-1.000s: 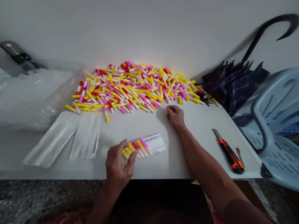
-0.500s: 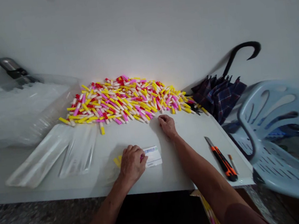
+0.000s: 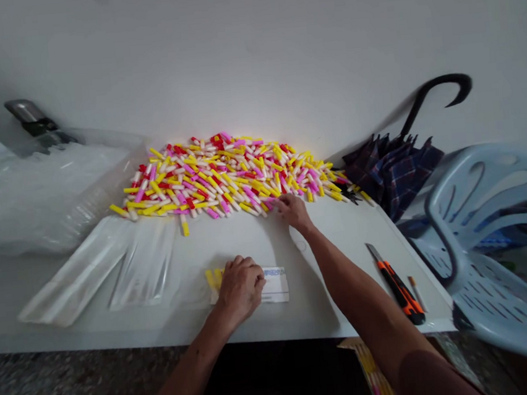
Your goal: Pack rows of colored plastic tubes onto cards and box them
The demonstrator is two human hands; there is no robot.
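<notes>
My left hand [image 3: 242, 288], fingers curled down, rests over a white card [image 3: 275, 289] with blue print near the table's front. A few yellow tube pieces [image 3: 214, 279] show at its left side; whatever lies under the fingers is hidden. Farther forward, my right hand [image 3: 294, 212] has its fingers drawn together at the front edge of a big heap of small two-coloured tubes [image 3: 224, 179] in yellow, pink, red and white. A pink tube lies by those fingertips; whether it is gripped I cannot make out.
Flat clear plastic sleeves [image 3: 142, 265] and a bulky clear bag [image 3: 49, 193] lie left. At right are an orange-black box cutter [image 3: 399, 290], a small thin stick [image 3: 417, 293], a folded plaid umbrella [image 3: 389, 170] and a light-blue plastic chair [image 3: 500, 230]. A wall stands behind.
My right hand has moved slightly forward to the heap's edge. The left hand stays on the card, now covering the pink piece that showed at its fingertips. The view has shifted a little.
</notes>
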